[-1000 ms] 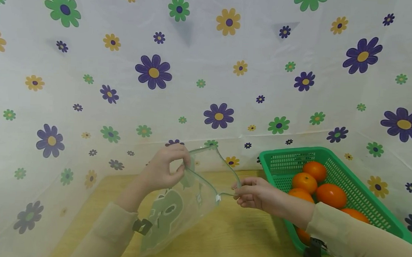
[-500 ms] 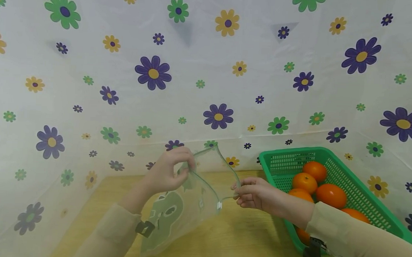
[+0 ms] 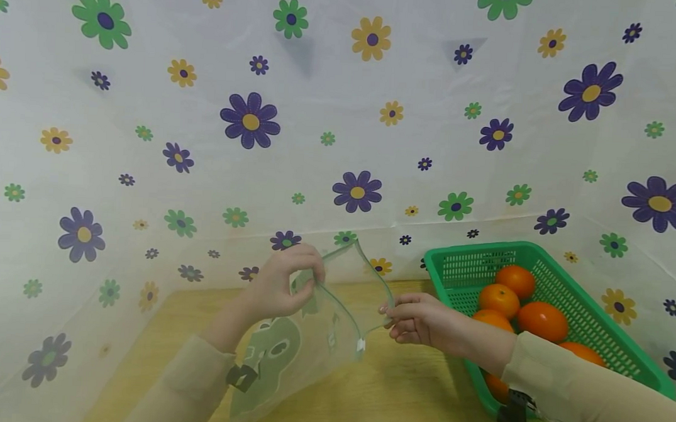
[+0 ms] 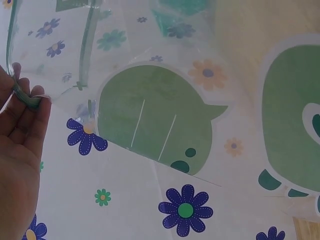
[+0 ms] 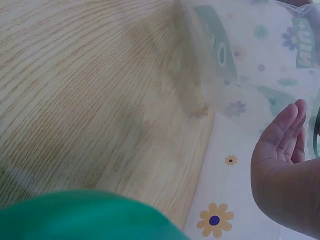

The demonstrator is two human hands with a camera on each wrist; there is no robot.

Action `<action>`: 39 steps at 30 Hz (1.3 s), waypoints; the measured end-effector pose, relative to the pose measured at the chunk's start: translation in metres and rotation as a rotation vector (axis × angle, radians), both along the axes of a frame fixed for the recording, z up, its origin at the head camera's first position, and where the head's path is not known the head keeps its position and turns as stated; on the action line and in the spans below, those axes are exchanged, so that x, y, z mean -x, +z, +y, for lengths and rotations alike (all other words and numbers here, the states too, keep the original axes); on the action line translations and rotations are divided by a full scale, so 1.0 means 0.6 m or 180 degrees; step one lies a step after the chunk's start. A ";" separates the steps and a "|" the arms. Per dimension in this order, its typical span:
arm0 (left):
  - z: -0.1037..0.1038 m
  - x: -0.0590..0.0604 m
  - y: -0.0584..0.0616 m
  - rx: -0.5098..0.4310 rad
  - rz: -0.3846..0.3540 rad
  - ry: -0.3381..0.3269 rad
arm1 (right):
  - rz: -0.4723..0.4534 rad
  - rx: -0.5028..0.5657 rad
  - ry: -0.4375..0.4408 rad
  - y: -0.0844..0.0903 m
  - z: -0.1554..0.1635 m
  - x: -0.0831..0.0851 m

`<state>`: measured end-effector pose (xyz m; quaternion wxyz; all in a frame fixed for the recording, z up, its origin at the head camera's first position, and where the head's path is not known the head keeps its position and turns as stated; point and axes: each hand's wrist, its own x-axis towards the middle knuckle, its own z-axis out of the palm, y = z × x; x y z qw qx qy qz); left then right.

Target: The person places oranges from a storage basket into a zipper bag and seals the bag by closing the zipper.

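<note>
A person in beige sleeves is holding a clear zip bag (image 3: 304,335) printed with a green cartoon figure above a wooden table (image 3: 398,390), its mouth pulled open between the two hands. The left hand (image 3: 280,284) is pinching the near side of the bag's green zip rim between thumb and curled fingers, and the left wrist view is showing that rim (image 4: 22,97) clamped against the fingertips (image 4: 20,107), with the printed green shape (image 4: 155,120) hanging just beyond. The right hand (image 3: 418,318) is gripping the opposite side of the rim at the far edge of the opening, fingers curled around it; the right wrist view is catching only the heel of that hand (image 5: 282,155) and part of the bag's film (image 5: 250,65), so the exact pinch is hard to make out there. The white slider tab (image 3: 359,345) is sitting at the lower end of the zip track, between the two hands. The bag is hanging tilted, its bottom dipping toward the person's left sleeve (image 3: 188,387). Just to the right of the right hand, a green plastic basket (image 3: 466,264) is standing on the table, holding several oranges (image 3: 543,320). A white cloth printed with purple, green and yellow flowers (image 3: 251,119) is draping the backdrop behind the table.
</note>
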<state>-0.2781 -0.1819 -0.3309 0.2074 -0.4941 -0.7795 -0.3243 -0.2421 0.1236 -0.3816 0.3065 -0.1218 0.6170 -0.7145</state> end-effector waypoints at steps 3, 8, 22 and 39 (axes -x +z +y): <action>0.001 0.000 0.001 0.0021 0.0001 0.0014 | 0.0006 -0.0044 0.0000 0.000 0.000 0.001; 0.002 0.001 0.000 0.0007 0.0036 -0.0017 | 0.0003 -0.0103 0.0028 -0.002 0.003 0.004; 0.002 0.000 0.000 -0.0011 -0.0011 -0.0042 | 0.0059 -0.0253 0.0023 0.002 0.004 0.002; 0.003 0.003 -0.005 -0.0035 0.0076 -0.0130 | 0.0004 -0.0250 0.0136 0.004 0.015 0.007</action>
